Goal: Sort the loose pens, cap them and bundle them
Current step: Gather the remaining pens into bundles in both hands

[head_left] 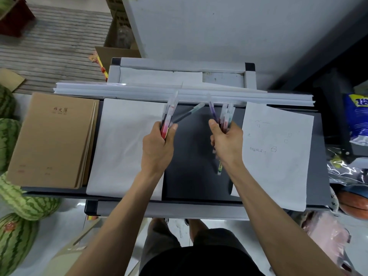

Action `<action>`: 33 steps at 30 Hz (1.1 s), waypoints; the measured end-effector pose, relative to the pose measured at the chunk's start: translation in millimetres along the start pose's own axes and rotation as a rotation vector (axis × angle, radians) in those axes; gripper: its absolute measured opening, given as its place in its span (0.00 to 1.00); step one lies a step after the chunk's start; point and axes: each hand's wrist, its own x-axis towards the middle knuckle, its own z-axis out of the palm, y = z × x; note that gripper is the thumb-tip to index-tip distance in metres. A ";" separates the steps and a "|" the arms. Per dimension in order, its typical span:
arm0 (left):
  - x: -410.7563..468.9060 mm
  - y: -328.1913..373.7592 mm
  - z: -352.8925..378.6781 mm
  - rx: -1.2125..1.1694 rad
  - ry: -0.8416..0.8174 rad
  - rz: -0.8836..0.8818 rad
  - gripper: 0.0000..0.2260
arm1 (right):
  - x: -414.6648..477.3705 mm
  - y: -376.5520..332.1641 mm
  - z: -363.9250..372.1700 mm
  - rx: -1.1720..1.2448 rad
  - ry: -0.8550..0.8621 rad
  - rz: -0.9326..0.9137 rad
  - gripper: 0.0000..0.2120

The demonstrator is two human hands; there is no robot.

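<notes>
My left hand grips a bunch of pens with clear caps and red or dark barrels, fanned away from me over the dark table; one dark pen with a greenish end sticks out to the right. My right hand holds a second bunch, including a purple pen tilted left. The lower end of a pen with a green label shows below my right wrist.
A blank white sheet lies left of centre and a sheet with small sketches on the right. Brown notebooks are stacked at the left. Long white strips run along the far edge. Watermelons lie on the floor at left.
</notes>
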 end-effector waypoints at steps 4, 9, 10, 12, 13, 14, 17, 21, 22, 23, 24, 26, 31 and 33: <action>0.6 -8.2 -13.3 0.190 -0.078 -0.067 0.17 | 0.4 4.0 -2.9 0.044 -0.031 0.103 0.13; 6.5 -14.1 -24.4 0.318 -0.178 -0.124 0.17 | 3.1 5.0 -2.7 0.212 -0.053 0.149 0.09; 9.5 -12.2 -24.5 0.336 -0.179 -0.118 0.17 | 4.1 4.3 -2.2 0.262 -0.063 0.165 0.09; 17.8 -4.7 -21.4 0.365 -0.181 -0.094 0.18 | 5.8 2.3 -0.9 0.372 -0.084 0.202 0.09; 23.0 0.4 -18.4 0.384 -0.195 -0.073 0.18 | 6.5 1.0 -0.8 0.414 -0.094 0.217 0.09; 28.3 6.2 -14.3 0.408 -0.218 -0.044 0.18 | 7.0 -0.4 -0.9 0.449 -0.105 0.230 0.10; 43.4 24.8 0.8 0.536 -0.313 0.066 0.18 | 8.3 -2.5 -3.7 0.490 -0.140 0.255 0.14; 55.2 40.9 19.7 0.747 -0.421 0.168 0.19 | 7.8 -4.1 -6.1 0.488 -0.151 0.280 0.18; 56.8 42.3 22.5 0.773 -0.432 0.179 0.20 | 7.3 -4.4 -6.4 0.494 -0.128 0.286 0.18; 57.8 42.7 24.3 0.793 -0.440 0.190 0.20 | 6.9 -4.3 -6.9 0.499 -0.099 0.289 0.17; 58.2 42.5 25.4 0.807 -0.449 0.201 0.20 | 6.5 -4.1 -7.2 0.503 -0.070 0.285 0.17; 58.6 40.8 24.3 0.809 -0.479 0.220 0.18 | 4.6 -4.7 -7.7 0.496 -0.025 0.263 0.18; 61.9 38.4 13.6 0.598 -0.495 0.215 0.16 | 3.1 -8.2 -2.8 0.428 0.056 0.116 0.20; 59.8 38.4 9.1 0.477 -0.438 0.223 0.16 | 1.6 -12.4 2.7 0.387 0.082 0.063 0.22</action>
